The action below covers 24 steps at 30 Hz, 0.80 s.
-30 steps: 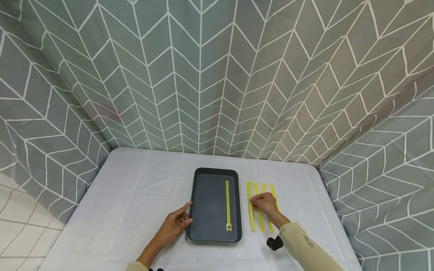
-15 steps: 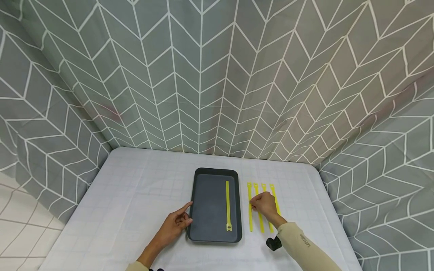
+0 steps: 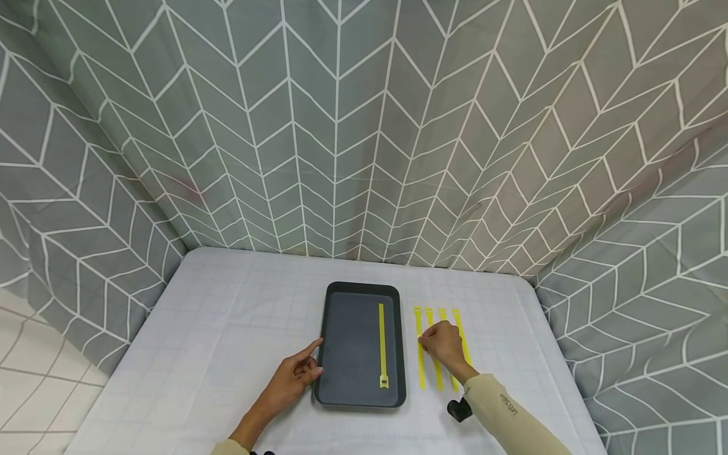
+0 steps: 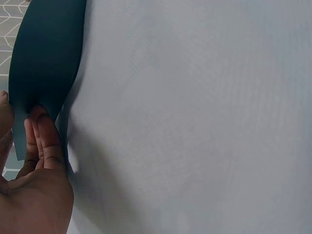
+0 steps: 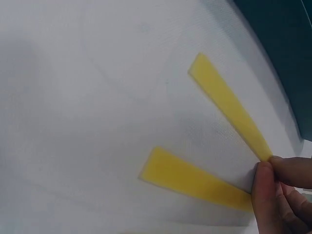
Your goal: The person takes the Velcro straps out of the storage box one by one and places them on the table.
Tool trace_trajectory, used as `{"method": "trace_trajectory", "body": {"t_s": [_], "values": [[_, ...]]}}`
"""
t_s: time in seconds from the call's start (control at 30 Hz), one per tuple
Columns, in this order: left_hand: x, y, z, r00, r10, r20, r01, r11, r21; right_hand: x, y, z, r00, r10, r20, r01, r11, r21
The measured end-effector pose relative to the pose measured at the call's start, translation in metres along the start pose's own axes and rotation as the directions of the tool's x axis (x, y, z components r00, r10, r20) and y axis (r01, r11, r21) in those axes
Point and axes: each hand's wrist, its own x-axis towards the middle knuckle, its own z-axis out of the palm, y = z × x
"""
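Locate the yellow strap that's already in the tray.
In the head view, the yellow strap lies lengthwise along the right side of the dark tray, mid-table, left of the four straps under the right hand.

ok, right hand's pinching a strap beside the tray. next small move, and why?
Probably lift the leftmost yellow strap and carry it left over the dark tray. The right hand already pinches it, one strap lies in the tray, and the left hand steadies the tray's edge.
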Motion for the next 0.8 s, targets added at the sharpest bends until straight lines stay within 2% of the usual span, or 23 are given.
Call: {"method": "trace_trajectory", "body": {"t_s": [0.57,0.8], "values": [[0.0012,-0.0013,-0.0002,1.000,-0.003,-0.002,0.003,1.000,0.015,-0.0015,-0.0016,-0.0010,0.998,-0.054,-0.026,0.054,0.998,-0.028],[0.0009,0.0010,-0.0002,1.000,-0.004,-0.010,0.004,0.999,0.039,-0.0009,-0.0033,-0.0085,0.996,-0.084,-0.036,0.082,0.995,-0.052]]}}
